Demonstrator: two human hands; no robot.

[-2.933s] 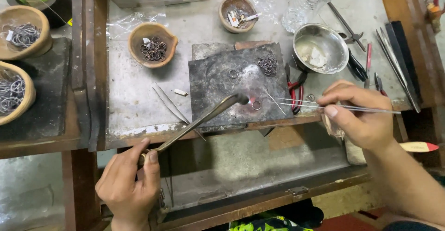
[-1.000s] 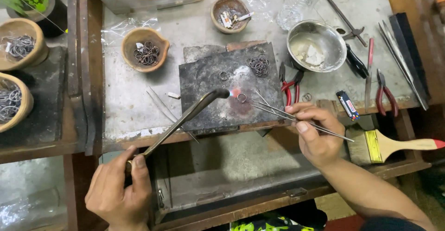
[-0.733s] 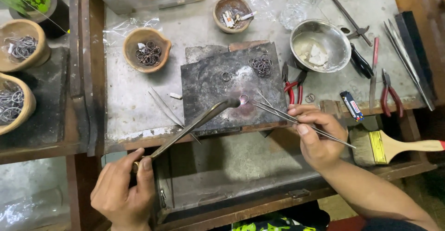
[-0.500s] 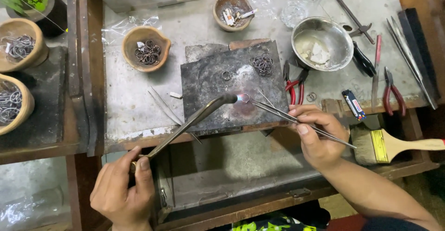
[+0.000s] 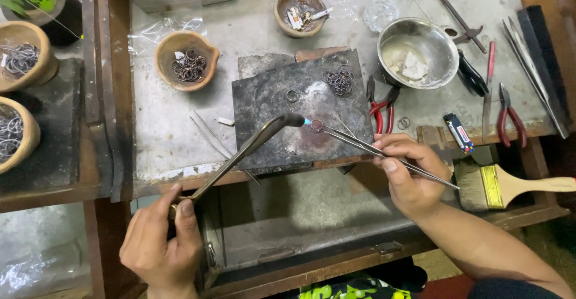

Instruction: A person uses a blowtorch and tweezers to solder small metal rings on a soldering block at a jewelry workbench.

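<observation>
My left hand (image 5: 161, 245) grips a long metal torch (image 5: 240, 155) whose tip points right with a small blue flame over the dark slab (image 5: 270, 101). My right hand (image 5: 408, 173) pinches long tweezers (image 5: 372, 149), and their tips hold a small metal ring (image 5: 317, 124) right at the flame. Another small ring (image 5: 292, 95) and a cluster of linked rings (image 5: 339, 80) lie farther back on the slab.
A clay bowl of rings (image 5: 187, 62) sits to the left, a steel bowl (image 5: 417, 53) with white lumps to the right. Red pliers (image 5: 381, 104), a lighter (image 5: 459, 132), a paintbrush (image 5: 510, 185) and more tools lie at the right. Spare tweezers (image 5: 213, 137) rest beside the slab.
The view has shifted slightly. The torch tip and the tweezers' tips have come together over the slab, and a small blue flame now meets the ring.
</observation>
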